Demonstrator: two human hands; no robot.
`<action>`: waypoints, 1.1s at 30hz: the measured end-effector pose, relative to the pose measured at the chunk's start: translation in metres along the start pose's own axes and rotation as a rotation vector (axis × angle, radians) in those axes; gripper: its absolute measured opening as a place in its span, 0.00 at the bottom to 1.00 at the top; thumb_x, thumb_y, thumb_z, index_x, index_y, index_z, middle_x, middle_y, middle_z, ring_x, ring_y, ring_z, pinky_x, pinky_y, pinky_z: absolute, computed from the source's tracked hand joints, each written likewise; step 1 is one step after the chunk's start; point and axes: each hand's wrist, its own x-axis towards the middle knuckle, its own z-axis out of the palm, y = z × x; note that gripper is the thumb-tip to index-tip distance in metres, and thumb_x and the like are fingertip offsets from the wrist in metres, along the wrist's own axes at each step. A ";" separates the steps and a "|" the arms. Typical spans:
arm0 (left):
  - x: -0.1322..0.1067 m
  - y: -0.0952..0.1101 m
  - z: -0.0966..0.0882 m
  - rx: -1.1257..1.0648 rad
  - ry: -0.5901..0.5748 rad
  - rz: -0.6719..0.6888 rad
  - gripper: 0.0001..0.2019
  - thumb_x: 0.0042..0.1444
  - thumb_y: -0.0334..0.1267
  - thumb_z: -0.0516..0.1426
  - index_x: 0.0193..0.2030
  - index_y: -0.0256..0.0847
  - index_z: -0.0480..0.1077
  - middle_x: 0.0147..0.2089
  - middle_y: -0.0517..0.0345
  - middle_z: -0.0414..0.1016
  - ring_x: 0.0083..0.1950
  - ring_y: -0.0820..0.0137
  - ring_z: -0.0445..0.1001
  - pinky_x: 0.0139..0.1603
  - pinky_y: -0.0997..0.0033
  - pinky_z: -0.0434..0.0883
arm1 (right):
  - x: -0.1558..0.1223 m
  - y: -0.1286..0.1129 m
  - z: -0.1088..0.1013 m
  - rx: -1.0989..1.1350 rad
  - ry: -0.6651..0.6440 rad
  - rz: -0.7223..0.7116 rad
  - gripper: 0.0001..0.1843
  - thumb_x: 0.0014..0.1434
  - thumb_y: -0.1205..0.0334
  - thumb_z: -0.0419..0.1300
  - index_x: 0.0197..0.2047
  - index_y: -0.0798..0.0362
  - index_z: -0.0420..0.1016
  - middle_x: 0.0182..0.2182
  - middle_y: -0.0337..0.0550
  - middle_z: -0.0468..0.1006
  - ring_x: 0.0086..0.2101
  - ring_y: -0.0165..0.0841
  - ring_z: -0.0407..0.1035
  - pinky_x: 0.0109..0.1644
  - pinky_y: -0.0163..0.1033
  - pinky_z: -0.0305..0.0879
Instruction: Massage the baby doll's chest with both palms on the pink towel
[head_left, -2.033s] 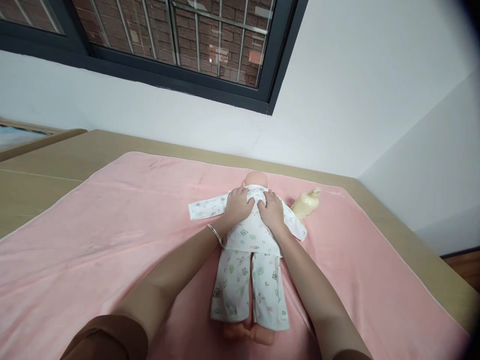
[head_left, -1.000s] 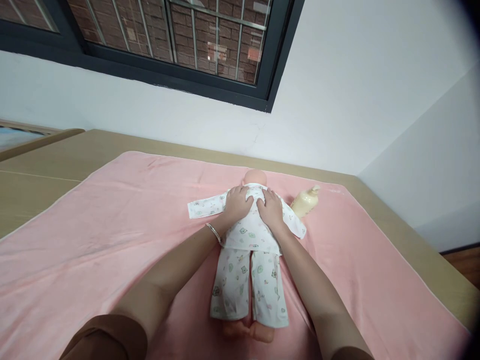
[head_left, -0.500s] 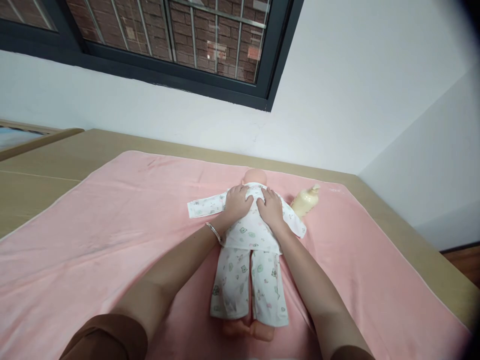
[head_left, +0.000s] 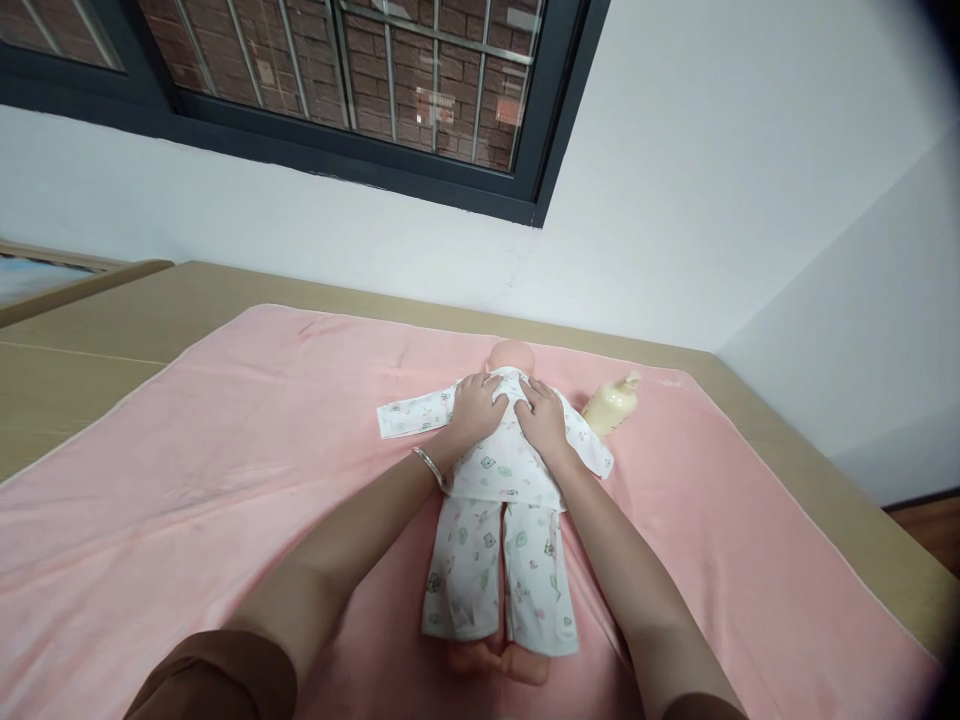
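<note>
A baby doll [head_left: 511, 357] lies stretched out on a pink blanket [head_left: 300, 400], its head toward the wall and its feet toward me. It wears a white printed shirt [head_left: 502, 465] and matching trousers [head_left: 466, 570], with both sleeves spread to the sides. My left hand [head_left: 477, 408] rests flat on the left of the doll's upper body, thumb pointing inward. On the right of the upper body lies my right hand [head_left: 541, 415], fingers apart. Both palms press on the shirt and grip nothing. A bangle circles my left wrist.
A baby bottle [head_left: 611, 403] with pale yellow contents lies on the blanket beyond the doll's right-hand sleeve. The blanket covers a wooden surface [head_left: 225, 285] set against a white wall [head_left: 637, 200]. Above is a dark-framed window [head_left: 360, 165] with bars outside.
The whole view has shifted down very slightly. Both hands stay on the doll's upper body, and the doll and bottle keep their places.
</note>
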 end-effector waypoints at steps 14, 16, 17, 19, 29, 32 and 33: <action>-0.008 0.006 -0.005 -0.068 0.134 0.031 0.12 0.59 0.35 0.54 0.45 0.43 0.78 0.52 0.52 0.80 0.56 0.61 0.75 0.62 0.57 0.68 | -0.013 -0.006 0.003 0.046 0.246 0.007 0.19 0.59 0.63 0.53 0.48 0.53 0.82 0.51 0.48 0.81 0.57 0.40 0.71 0.65 0.46 0.61; -0.009 0.006 -0.004 -0.075 0.149 0.025 0.11 0.59 0.35 0.54 0.43 0.42 0.79 0.51 0.51 0.80 0.56 0.61 0.75 0.63 0.58 0.68 | -0.014 -0.006 0.004 0.037 0.257 0.024 0.18 0.59 0.63 0.53 0.46 0.53 0.82 0.50 0.49 0.81 0.56 0.40 0.72 0.64 0.45 0.62; -0.010 0.006 -0.004 -0.078 0.156 0.023 0.11 0.59 0.35 0.54 0.43 0.41 0.79 0.51 0.50 0.80 0.56 0.61 0.75 0.64 0.58 0.67 | -0.014 -0.006 0.004 0.034 0.256 0.033 0.18 0.60 0.63 0.53 0.46 0.52 0.82 0.50 0.48 0.81 0.56 0.40 0.72 0.64 0.45 0.62; -0.010 0.007 -0.003 -0.077 0.162 0.019 0.11 0.59 0.35 0.54 0.43 0.41 0.79 0.51 0.50 0.80 0.56 0.61 0.75 0.64 0.58 0.67 | -0.015 -0.007 0.003 0.031 0.248 0.052 0.18 0.60 0.62 0.52 0.46 0.51 0.82 0.51 0.47 0.81 0.56 0.39 0.71 0.64 0.45 0.62; 0.000 -0.003 0.001 -0.059 0.055 0.088 0.18 0.60 0.35 0.53 0.55 0.41 0.75 0.57 0.50 0.76 0.59 0.59 0.72 0.64 0.55 0.67 | -0.002 -0.002 0.000 0.020 0.057 -0.010 0.27 0.60 0.67 0.50 0.61 0.56 0.73 0.62 0.51 0.71 0.63 0.43 0.63 0.68 0.51 0.55; -0.001 -0.004 0.001 -0.108 0.094 0.101 0.16 0.59 0.34 0.55 0.52 0.45 0.77 0.55 0.54 0.78 0.57 0.61 0.74 0.63 0.56 0.68 | -0.002 0.001 0.003 0.077 0.105 -0.041 0.25 0.59 0.67 0.52 0.57 0.53 0.77 0.59 0.49 0.75 0.61 0.42 0.66 0.67 0.51 0.58; -0.002 -0.004 0.001 -0.126 0.119 0.106 0.15 0.58 0.33 0.55 0.50 0.46 0.78 0.54 0.55 0.79 0.57 0.61 0.74 0.62 0.56 0.69 | -0.003 0.002 0.004 0.096 0.138 -0.048 0.24 0.58 0.67 0.52 0.54 0.53 0.79 0.57 0.49 0.76 0.60 0.42 0.67 0.66 0.51 0.59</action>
